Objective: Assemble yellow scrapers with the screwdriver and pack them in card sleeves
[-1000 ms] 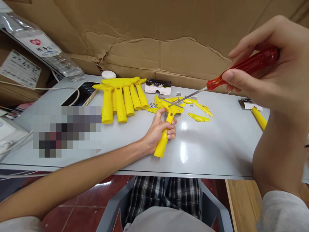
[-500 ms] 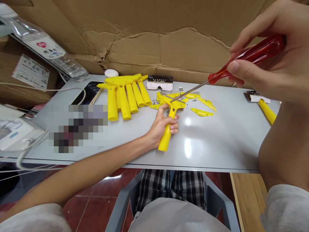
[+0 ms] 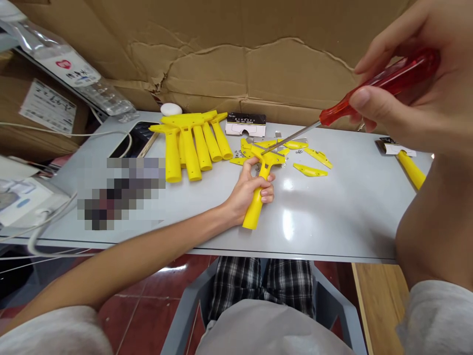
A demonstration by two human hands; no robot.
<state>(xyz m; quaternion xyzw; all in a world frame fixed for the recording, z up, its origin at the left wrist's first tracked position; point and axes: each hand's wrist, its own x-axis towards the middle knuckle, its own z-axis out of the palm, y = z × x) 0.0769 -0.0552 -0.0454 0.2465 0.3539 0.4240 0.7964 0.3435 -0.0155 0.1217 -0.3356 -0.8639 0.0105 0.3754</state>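
My left hand (image 3: pixel 251 190) is wrapped round the handle of a yellow scraper (image 3: pixel 254 211) on the table. In my right hand (image 3: pixel 414 93) is a red-handled screwdriver (image 3: pixel 388 84), slanting down to the left. Its tip meets the left part of the scraper's head. Whether a screw sits under the tip I cannot make out. Yellow cover pieces (image 3: pixel 310 170) lie to the right of the scraper head, and small screws (image 3: pixel 299 152) are scattered near them. Several yellow scraper handles (image 3: pixel 192 155) lie in a group to the left.
A black-and-white card package (image 3: pixel 246 125) stands by the cardboard (image 3: pixel 207 69) at the back. A phone (image 3: pixel 138 138), white cables and a water bottle (image 3: pixel 70 64) are on the left. Another packaged scraper (image 3: pixel 410 170) lies at the right edge.
Both hands keep their grips and the screwdriver tip stays on the scraper head. My right hand and the screwdriver handle have shifted only slightly; the view has moved a little.
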